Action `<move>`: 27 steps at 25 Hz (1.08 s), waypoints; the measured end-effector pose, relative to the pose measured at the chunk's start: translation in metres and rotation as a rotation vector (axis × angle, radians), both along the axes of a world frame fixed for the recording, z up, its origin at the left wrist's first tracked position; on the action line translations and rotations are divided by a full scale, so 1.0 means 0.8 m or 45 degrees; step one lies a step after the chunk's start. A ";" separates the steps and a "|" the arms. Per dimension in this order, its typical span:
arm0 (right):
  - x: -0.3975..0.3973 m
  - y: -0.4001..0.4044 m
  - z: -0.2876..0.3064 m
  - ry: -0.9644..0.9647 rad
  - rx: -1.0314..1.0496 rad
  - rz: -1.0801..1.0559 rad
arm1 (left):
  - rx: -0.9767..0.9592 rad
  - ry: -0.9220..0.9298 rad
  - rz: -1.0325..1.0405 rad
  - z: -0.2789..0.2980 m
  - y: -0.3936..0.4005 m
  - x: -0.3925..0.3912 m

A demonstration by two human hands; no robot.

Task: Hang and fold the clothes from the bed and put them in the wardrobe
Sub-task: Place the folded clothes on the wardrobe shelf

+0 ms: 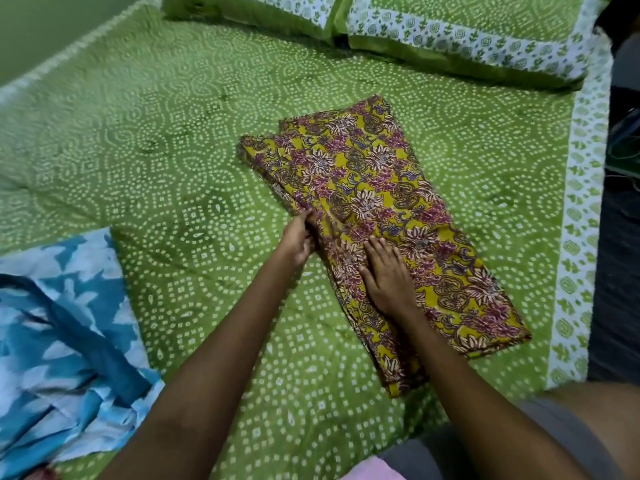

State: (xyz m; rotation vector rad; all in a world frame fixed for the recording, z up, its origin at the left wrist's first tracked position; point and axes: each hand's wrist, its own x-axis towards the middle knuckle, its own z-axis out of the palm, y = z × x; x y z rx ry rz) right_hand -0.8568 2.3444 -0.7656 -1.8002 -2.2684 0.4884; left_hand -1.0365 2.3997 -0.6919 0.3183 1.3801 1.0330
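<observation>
A yellow garment with a purple and white floral print (391,188) lies folded into a long strip on the green bed (173,161), running from the middle toward the near right. My left hand (298,237) pinches the garment's left edge partway along. My right hand (388,275) presses flat on the cloth just to the right of it, fingers straight. A blue and white patterned garment (62,313) lies crumpled at the near left of the bed, apart from both hands.
Two green pillows with white printed borders (467,39) lie at the far end of the bed. The bed's right edge (585,209) has a white border, with dark floor beyond. A bit of pink cloth (370,471) shows at the bottom.
</observation>
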 end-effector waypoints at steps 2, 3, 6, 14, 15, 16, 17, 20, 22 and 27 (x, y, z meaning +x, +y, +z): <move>-0.001 -0.001 0.001 0.013 0.014 -0.018 | 0.077 -0.225 0.016 0.006 0.005 0.000; 0.000 -0.002 0.001 0.018 0.012 -0.014 | 0.129 -0.297 0.112 0.003 0.007 -0.003; 0.003 -0.004 0.003 0.048 -0.005 0.004 | 0.154 -0.349 0.397 -0.006 0.013 -0.011; -0.041 0.005 0.046 0.321 -0.028 -0.294 | 0.083 -0.493 0.625 -0.023 -0.012 -0.019; -0.052 0.004 0.051 0.436 -0.059 -0.194 | 0.040 -0.550 0.635 -0.027 -0.016 -0.024; -0.061 -0.001 0.052 0.469 -0.103 -0.064 | 0.011 -0.541 0.650 -0.025 -0.022 -0.027; -0.066 -0.008 0.046 0.449 -0.131 0.033 | -0.011 -0.606 0.641 -0.024 -0.025 -0.030; -0.061 -0.012 0.019 0.483 -0.029 -0.097 | 0.066 -0.835 0.521 -0.005 -0.028 -0.033; -0.056 -0.011 0.016 0.567 -0.044 -0.174 | 0.175 -0.813 0.508 0.005 -0.019 -0.041; -0.055 -0.009 0.020 0.561 -0.065 -0.144 | 0.187 -0.660 0.803 0.000 -0.020 -0.092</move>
